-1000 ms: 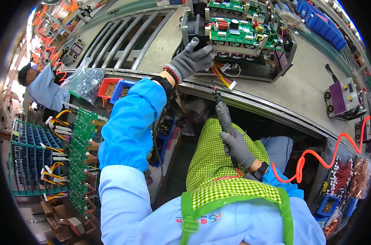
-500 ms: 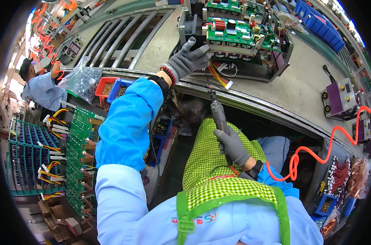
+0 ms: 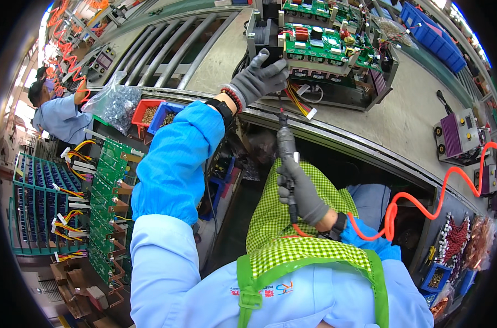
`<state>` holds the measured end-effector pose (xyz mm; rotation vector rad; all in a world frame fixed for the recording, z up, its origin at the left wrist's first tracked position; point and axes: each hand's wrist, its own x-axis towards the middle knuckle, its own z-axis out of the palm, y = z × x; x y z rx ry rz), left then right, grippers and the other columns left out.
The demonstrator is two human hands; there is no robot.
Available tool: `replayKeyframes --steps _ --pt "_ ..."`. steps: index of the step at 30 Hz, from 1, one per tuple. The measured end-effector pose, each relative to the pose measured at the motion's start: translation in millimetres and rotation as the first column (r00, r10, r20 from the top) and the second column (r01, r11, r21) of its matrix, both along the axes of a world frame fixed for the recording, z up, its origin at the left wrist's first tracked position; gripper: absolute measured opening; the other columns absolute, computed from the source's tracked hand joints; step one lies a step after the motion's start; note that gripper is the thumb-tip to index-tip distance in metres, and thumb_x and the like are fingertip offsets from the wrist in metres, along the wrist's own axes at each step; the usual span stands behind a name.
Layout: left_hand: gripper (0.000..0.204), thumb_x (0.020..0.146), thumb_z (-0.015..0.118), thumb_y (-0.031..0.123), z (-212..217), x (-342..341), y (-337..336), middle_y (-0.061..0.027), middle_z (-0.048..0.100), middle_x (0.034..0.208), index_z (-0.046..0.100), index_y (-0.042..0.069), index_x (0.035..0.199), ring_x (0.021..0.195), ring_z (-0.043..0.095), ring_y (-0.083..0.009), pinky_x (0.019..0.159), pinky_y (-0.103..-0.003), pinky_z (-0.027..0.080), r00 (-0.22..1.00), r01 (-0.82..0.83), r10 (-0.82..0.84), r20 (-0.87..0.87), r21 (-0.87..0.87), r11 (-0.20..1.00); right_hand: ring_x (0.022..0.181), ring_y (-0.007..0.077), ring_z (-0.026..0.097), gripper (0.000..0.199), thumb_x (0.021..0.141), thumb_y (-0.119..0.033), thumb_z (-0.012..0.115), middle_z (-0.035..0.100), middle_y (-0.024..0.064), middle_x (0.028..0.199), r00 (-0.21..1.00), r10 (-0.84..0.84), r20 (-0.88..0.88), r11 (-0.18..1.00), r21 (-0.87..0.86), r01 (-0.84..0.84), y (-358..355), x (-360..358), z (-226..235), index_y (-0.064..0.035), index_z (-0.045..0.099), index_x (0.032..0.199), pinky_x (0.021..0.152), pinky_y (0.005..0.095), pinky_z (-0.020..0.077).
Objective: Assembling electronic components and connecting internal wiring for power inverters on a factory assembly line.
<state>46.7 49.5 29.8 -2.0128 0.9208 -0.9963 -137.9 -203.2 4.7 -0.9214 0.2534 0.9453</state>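
Note:
My left hand (image 3: 257,79), in a grey glove, grips the near left corner of a metal chassis (image 3: 336,95) that carries a green circuit board (image 3: 325,41) on the grey workbench (image 3: 418,126). My right hand (image 3: 301,191), also gloved, is shut on a dark pneumatic screwdriver (image 3: 286,147). The tool stands upright below the bench edge, tip up, close to the chassis front. An orange coiled air hose (image 3: 418,208) runs from the tool off to the right. A green checked apron (image 3: 292,240) covers my lap.
Red and blue parts bins (image 3: 152,115) and a bag of screws (image 3: 114,104) sit to the left. Racks of green boards (image 3: 109,202) stand at lower left. A purple-faced device (image 3: 456,134) rests at right. Another person (image 3: 57,117) works far left. Blue bins (image 3: 437,44) line the back.
My left hand has slid along the chassis corner and closed on it. The right hand with the screwdriver has lifted slightly toward the bench edge.

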Motion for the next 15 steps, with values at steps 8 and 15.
replayKeyframes --steps 8,15 --pt "0.026 0.078 0.06 0.028 2 1 -11 0.0045 0.05 0.127 0.058 0.028 0.104 0.132 0.036 -0.0212 0.11 -0.06 0.024 0.995 0.095 -0.096 -0.002 -0.092 0.991 0.051 0.0081 0.046 0.041 0.093 -0.051 0.055 0.05 -0.0006 0.071 0.996 -0.051 0.078 0.993 -0.104 0.059 23 -12 -17 -0.0106 0.053 0.101 0.043 0.0234 0.0372" --pt "0.023 0.084 0.058 0.025 7 4 -9 0.0004 0.047 0.138 0.061 0.019 0.106 0.139 0.033 -0.0207 0.108 -0.054 0.03 0.999 0.034 -0.034 -0.03 0.008 0.999 0.043 0.0149 0.051 0.041 0.094 -0.051 0.054 0.052 0.0016 0.056 0.866 -0.04 0.498 0.99 -0.1 0.104 30 -15 -49 -0.01 0.054 0.09 0.041 0.0313 0.0447"
